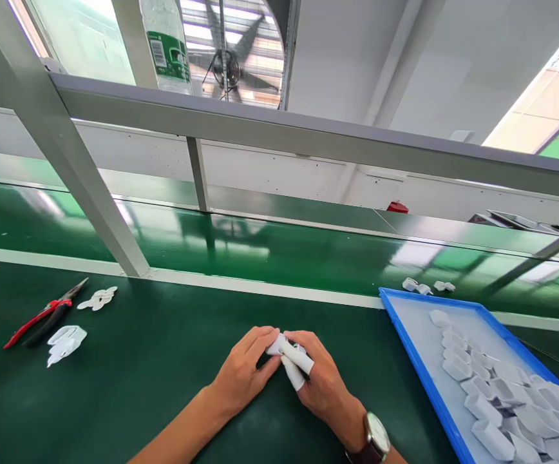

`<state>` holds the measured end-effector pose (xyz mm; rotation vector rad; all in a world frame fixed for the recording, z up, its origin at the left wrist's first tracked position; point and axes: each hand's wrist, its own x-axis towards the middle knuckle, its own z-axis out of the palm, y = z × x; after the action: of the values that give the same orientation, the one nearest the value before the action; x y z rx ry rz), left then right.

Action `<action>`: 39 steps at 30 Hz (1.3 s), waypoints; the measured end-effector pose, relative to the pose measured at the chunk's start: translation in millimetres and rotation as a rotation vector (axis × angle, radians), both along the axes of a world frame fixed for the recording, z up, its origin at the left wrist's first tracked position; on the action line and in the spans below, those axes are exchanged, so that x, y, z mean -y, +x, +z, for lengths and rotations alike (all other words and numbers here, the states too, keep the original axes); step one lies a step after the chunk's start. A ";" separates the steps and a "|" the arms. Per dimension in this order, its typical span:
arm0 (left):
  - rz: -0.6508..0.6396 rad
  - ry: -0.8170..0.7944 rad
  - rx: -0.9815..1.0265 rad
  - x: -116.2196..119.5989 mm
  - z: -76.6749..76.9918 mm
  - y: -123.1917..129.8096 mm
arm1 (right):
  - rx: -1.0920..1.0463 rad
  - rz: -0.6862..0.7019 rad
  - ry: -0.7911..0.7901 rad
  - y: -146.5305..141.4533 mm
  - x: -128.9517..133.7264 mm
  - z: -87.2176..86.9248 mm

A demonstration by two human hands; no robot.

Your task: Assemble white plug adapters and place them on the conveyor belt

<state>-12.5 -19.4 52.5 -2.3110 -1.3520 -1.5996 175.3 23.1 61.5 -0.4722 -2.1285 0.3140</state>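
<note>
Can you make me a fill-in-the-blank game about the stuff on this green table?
1. Both the left hand and the right hand touch a small ____ piece.
2. The round watch with a dark strap is on the ____ wrist.
3. The long-nosed metal pliers have one black handle and one ____ handle.
4. The shallow rectangular tray has a ____ rim.

Missing words: white; right; red; blue.

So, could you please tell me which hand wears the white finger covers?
The right hand: white covers sheathe two of its digits, while the left hand shows none.
</note>
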 end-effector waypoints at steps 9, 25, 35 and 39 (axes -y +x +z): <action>-0.027 -0.075 0.038 1.6 -1.9 0.9 | -0.070 -0.001 -0.037 -1.3 0.7 -4.5; -0.067 -0.112 0.080 3.1 1.2 1.5 | -0.047 0.091 -0.132 1.3 0.7 6.2; -0.047 -0.106 0.091 6.6 -1.6 5.2 | 0.032 0.064 -0.031 -0.8 6.0 14.5; -0.035 -0.126 0.102 3.1 -5.4 1.7 | 0.006 0.041 -0.011 -0.9 4.2 7.0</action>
<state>-10.7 -22.5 47.1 -2.3644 -1.4831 -1.7122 174.4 18.9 68.5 -0.4369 -2.1455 0.3485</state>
